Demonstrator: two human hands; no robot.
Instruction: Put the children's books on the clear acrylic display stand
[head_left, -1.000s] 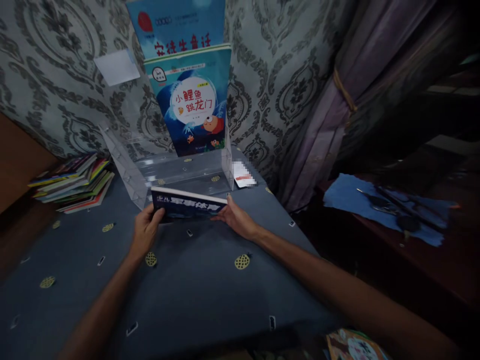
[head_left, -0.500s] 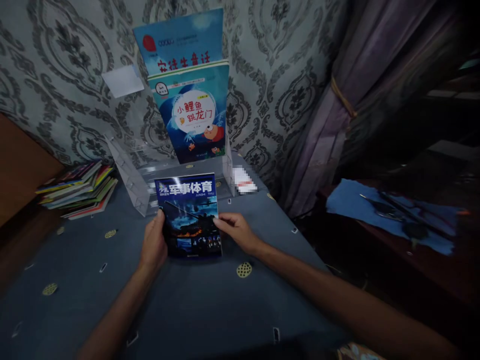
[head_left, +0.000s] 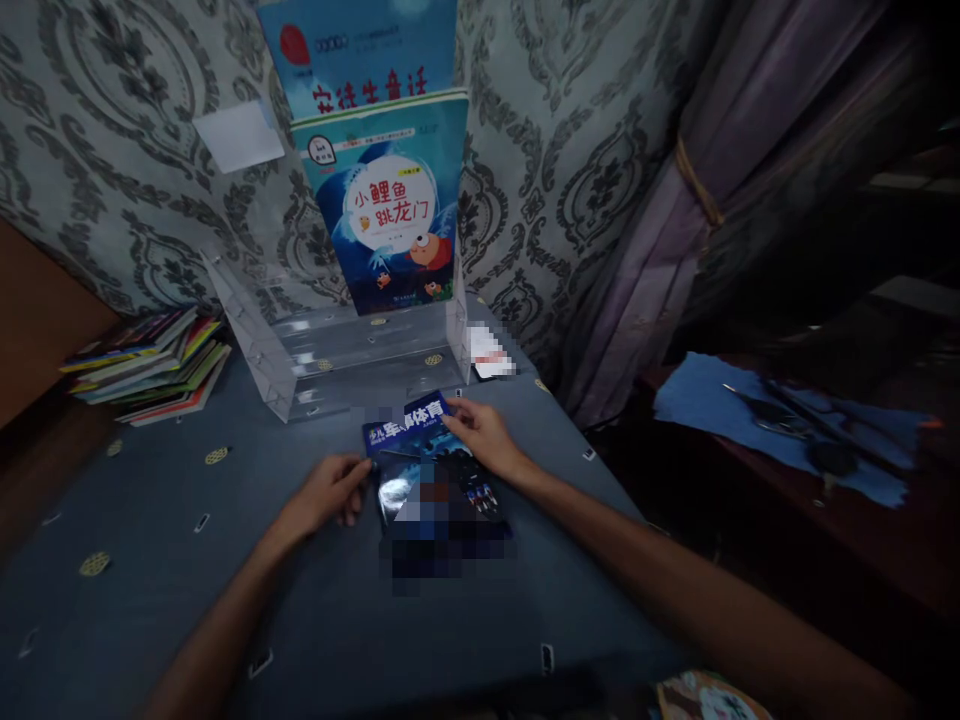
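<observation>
A dark blue book [head_left: 405,455] with a tank on its cover lies low over the blue cloth, its top edge tilted up to the right. Part of its lower cover is blurred out by pixelation. My right hand [head_left: 484,438] grips its upper right edge, thumb on the cover. At the left edge, my left hand [head_left: 334,488] has its thumb and forefinger pinched at the book, other fingers curled below. Behind the book stands a clear plastic rack [head_left: 259,335]. A teal fish-cover book [head_left: 390,210] rests upright in the rack, in front of a blue book [head_left: 367,60].
A stack of thin books [head_left: 150,365] lies at the left. A white card [head_left: 491,350], partly pixelated, sits right of the rack. Beyond the cloth's right edge, dark tools lie on a blue cloth piece [head_left: 697,385]. A purple curtain [head_left: 637,310] hangs behind.
The tank-cover book has gone from facing me upright to lying flatter, turned and shifted right and down. Both hands have moved with it. The view has dipped slightly.
</observation>
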